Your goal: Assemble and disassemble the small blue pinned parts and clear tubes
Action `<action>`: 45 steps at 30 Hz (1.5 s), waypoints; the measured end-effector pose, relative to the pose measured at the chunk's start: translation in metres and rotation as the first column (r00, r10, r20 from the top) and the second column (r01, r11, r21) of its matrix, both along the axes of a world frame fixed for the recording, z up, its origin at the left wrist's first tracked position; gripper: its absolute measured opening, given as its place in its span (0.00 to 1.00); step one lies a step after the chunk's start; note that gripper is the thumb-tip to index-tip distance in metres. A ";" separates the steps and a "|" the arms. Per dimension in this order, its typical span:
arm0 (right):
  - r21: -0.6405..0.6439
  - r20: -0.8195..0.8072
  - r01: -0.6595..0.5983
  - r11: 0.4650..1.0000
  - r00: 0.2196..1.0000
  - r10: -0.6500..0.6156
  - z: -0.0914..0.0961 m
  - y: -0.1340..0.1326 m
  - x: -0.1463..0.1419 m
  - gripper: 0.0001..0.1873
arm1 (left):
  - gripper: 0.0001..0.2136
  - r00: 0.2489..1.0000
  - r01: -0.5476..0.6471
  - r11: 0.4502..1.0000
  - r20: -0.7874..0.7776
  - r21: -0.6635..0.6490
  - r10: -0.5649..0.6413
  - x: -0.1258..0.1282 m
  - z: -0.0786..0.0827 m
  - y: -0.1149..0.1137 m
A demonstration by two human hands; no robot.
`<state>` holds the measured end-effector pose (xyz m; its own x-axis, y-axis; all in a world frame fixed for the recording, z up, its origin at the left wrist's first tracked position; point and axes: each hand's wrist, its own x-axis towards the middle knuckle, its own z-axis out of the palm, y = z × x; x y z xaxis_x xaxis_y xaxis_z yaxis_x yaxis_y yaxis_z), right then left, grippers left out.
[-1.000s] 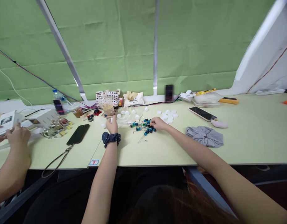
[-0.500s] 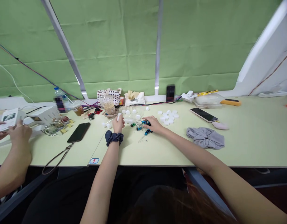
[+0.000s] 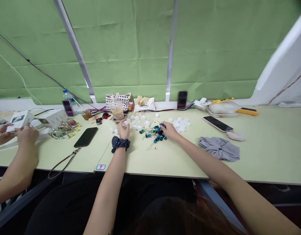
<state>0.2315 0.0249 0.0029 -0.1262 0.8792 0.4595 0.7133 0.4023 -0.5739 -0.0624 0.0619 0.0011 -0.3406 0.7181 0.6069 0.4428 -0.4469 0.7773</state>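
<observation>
My left hand (image 3: 123, 129), with a dark dotted scrunchie (image 3: 120, 144) on its wrist, is closed beside clear tubes with white caps (image 3: 133, 127). Whatever its fingertips hold is hidden. My right hand (image 3: 169, 130) reaches the right edge of a pile of small blue and black pieces with thin metal pins (image 3: 157, 132). Its thumb and fingers are pinched around one blue piece (image 3: 162, 125) at the top of the pile. One green piece (image 3: 142, 131) lies at the pile's left side.
Loose white caps (image 3: 181, 124) lie right of the pile. Farther right are a phone (image 3: 217, 124) and a grey cloth scrunchie (image 3: 219, 148). A plastic drink cup (image 3: 117, 111) stands behind my left hand. Another person's hands (image 3: 26, 135) hold a white box at left, near a black phone (image 3: 86, 137).
My right hand has drawn back to the right, uncovering more of the pile. My left hand stays near the capped tubes. The whole view has shifted slightly.
</observation>
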 end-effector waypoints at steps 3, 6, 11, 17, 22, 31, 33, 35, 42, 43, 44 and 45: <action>-0.036 -0.164 -0.075 0.997 0.984 0.068 0.002 -0.005 -0.007 0.11 | 0.20 0.952 0.055 0.996 -0.296 -0.077 -0.076 0.004 -0.004 -0.002; -0.051 -0.285 -0.132 0.990 0.952 0.112 0.002 -0.009 -0.014 0.14 | 0.24 0.850 0.009 0.987 -0.518 -0.162 -0.093 0.013 -0.001 -0.011; -0.124 -0.455 -0.268 0.955 0.871 0.185 0.001 -0.009 -0.019 0.16 | 0.30 0.702 0.066 0.995 -0.705 -0.076 -0.101 0.041 0.014 -0.041; -0.268 -0.698 -0.306 0.913 0.715 0.034 0.014 -0.018 -0.023 0.22 | 0.20 0.704 0.463 0.870 -0.527 -0.166 -0.476 0.071 0.025 -0.062; -0.268 -0.756 -0.352 0.897 0.654 0.030 0.024 -0.026 -0.026 0.26 | 0.22 0.699 0.623 0.722 -0.200 -0.299 -0.686 0.072 0.020 -0.056; -0.106 -0.666 -0.492 0.864 0.681 0.306 0.019 -0.031 -0.029 0.19 | 0.21 0.771 0.605 0.734 0.000 -0.309 -0.636 0.063 0.013 -0.042; -0.072 -0.656 -0.520 0.851 0.668 0.352 0.018 -0.030 -0.027 0.18 | 0.21 0.781 0.597 0.743 0.008 -0.302 -0.624 0.060 0.011 -0.038; -0.074 -0.660 -0.532 0.843 0.660 0.359 0.018 -0.029 -0.027 0.17 | 0.22 0.789 0.586 0.753 -0.002 -0.299 -0.614 0.057 0.010 -0.036; -0.268 -0.729 -0.414 0.870 0.678 0.097 0.016 -0.025 -0.029 0.18 | 0.21 0.765 0.604 0.735 -0.034 -0.308 -0.643 0.060 0.012 -0.041; -0.305 -0.707 -0.406 0.862 0.702 0.080 0.015 -0.025 -0.029 0.18 | 0.21 0.760 0.609 0.730 -0.035 -0.309 -0.649 0.061 0.012 -0.042; -0.311 -0.687 -0.409 0.858 0.720 0.094 0.015 -0.024 -0.028 0.18 | 0.21 0.757 0.613 0.728 -0.033 -0.308 -0.652 0.062 0.013 -0.043; -0.284 -0.674 -0.420 0.862 0.727 0.132 0.014 -0.023 -0.027 0.18 | 0.21 0.757 0.615 0.727 -0.030 -0.306 -0.653 0.062 0.013 -0.043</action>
<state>0.2041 0.0016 0.0173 -0.2116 0.9660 0.1487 0.0373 0.1600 -0.9864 -0.0003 0.0191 0.0138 0.3185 0.8736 0.3678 0.2324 -0.4482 0.8632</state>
